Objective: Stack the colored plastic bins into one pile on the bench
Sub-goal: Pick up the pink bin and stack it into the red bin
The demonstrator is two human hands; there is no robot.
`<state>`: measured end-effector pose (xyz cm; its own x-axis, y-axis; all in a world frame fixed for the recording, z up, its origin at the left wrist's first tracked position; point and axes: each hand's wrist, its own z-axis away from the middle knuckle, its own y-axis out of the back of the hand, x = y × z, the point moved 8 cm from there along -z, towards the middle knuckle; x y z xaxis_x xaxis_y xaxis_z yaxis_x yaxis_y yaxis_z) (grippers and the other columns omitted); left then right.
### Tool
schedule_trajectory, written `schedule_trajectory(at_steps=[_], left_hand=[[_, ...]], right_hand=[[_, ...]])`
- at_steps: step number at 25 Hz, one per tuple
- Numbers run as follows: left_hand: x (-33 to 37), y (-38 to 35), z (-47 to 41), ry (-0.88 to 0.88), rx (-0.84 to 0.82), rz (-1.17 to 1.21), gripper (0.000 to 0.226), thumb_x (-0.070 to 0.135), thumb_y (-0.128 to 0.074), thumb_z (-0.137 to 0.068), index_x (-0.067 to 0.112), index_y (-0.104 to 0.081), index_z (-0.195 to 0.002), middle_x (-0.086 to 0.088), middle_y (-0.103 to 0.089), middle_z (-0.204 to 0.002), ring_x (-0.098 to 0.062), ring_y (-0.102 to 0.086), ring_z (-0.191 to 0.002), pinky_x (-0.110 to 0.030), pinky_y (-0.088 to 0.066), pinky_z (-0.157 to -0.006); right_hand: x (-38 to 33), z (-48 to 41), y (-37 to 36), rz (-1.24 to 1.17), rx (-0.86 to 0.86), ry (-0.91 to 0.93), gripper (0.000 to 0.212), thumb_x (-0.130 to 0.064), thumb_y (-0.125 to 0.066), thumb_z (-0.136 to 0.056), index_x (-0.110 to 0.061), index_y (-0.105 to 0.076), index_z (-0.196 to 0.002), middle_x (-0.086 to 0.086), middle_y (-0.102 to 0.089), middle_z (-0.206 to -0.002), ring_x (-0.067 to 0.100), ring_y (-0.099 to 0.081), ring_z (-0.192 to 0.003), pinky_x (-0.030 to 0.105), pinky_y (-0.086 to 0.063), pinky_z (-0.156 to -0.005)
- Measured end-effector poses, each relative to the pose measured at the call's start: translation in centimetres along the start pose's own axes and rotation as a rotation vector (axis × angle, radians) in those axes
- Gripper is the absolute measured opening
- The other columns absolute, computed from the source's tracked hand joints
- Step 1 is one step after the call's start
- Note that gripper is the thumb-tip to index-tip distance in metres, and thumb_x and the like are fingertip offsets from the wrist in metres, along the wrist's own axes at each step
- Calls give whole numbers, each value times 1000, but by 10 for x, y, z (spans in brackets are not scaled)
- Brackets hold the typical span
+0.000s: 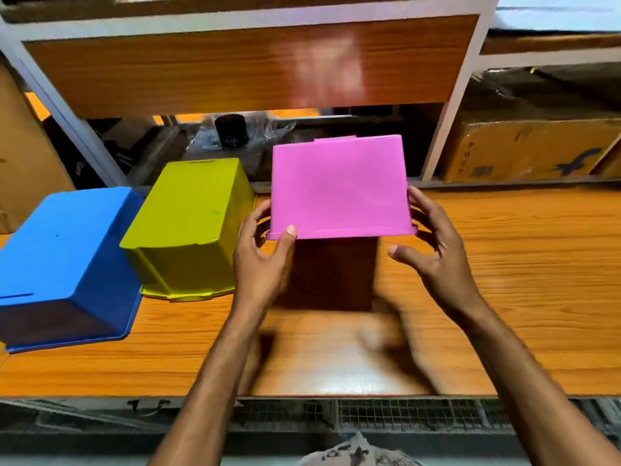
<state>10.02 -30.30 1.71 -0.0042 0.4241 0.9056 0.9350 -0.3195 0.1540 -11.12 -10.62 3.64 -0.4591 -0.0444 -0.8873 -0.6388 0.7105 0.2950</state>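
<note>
Above middle of bench point(521, 280): pink bin point(339, 190) held clear of the wood, broad flat face turned up toward camera, rim lip along near lower edge, small raised tab on far edge. Dark shadow point(329, 274) on bench directly below it. Left hand point(260, 260) clamped on near-left corner of pink bin: thumb point(289, 235) pressed onto flat face just above lip, fingers wrapped round behind left side. Right hand point(437, 250) at right edge: fingers point(420, 203) curled round side wall near the near-right corner, thumb point(403, 252) held out free, off the plastic. Hands apart, bin between them. Left of pink bin: yellow bin point(188, 223) upside down on bench, base up, rim flat on wood, right side just beside left hand; contact with hand not determinable. Further left: blue bin point(67, 250), also upside down on bench, just beside yellow bin, cut off by left frame edge. All three bins separate, not yet stacked. Far side of bench: shelf unit point(248, 62) with pale frame and wood-grain panel. On lower shelf behind yellow and pink bins: black cylinder point(231, 131) among clear plastic wrap. Far right on neighbouring shelf: cardboard box point(524, 153) with blue printed mark. Below near edge of bench: wire mesh point(403, 415). Some blur on forearms and near bench surface.
</note>
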Motion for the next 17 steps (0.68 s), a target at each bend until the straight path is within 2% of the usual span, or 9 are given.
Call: schedule_trajectory(at_steps=[2,5,7,9,13,15,17], left_hand=[[21,-1,-9,-3,29,36,45,27,-73,-93,23,-59,-136,3,-64,-137,-14,-59,-127,-42,-48,-109],[31,-5,-15,9,49,75,53,35,-73,-93,23,-56,-142,5,-62,-141,-14,-57,-131,-46,-47,-110],[34,-8,-17,2,57,78,57,36,-74,-92,22,-55,-144,5,-62,-141,-13,-57,-132,-47,-46,-112],[44,-9,-21,-32,59,90,57,29,-75,-93,18,-54,-144,3,-62,-141,-12,-56,-133,-42,-45,-113],[74,-24,-37,-105,-44,145,66,6,-70,-94,13,-41,-152,0,-56,-147,-7,-53,-136,-26,-43,-112],[77,-32,-32,-141,-81,69,63,0,-68,-92,17,-46,-149,3,-57,-144,-6,-55,-132,-27,-46,-111],[69,-24,-20,-181,-11,-68,53,0,-66,-90,19,-57,-138,5,-60,-133,-3,-58,-123,-30,-51,-103]], right_hand=[[-18,-13,7,57,15,44,88,-3,-78,-78,-29,-42,-154,-20,-51,-147,-2,-49,-134,29,-44,-107],[-33,-27,15,79,145,124,69,-5,-75,-86,-36,-52,-143,-32,-59,-131,-6,-57,-123,30,-51,-100],[-37,-33,21,71,250,167,53,-9,-71,-92,-35,-59,-136,-29,-65,-123,-3,-63,-115,31,-57,-95],[-40,-37,31,86,385,186,41,-12,-66,-95,-27,-67,-133,-20,-71,-121,-2,-68,-107,28,-59,-88],[-52,-55,56,134,644,126,37,-14,-59,-89,-26,-76,-120,-16,-74,-94,2,-68,-80,19,-52,-70],[-53,-63,69,123,693,75,33,-18,-59,-87,-27,-77,-112,-18,-73,-89,2,-68,-83,23,-55,-75],[-39,-66,81,47,699,6,29,-17,-60,-85,-27,-78,-106,-20,-72,-82,4,-70,-84,30,-59,-79]])
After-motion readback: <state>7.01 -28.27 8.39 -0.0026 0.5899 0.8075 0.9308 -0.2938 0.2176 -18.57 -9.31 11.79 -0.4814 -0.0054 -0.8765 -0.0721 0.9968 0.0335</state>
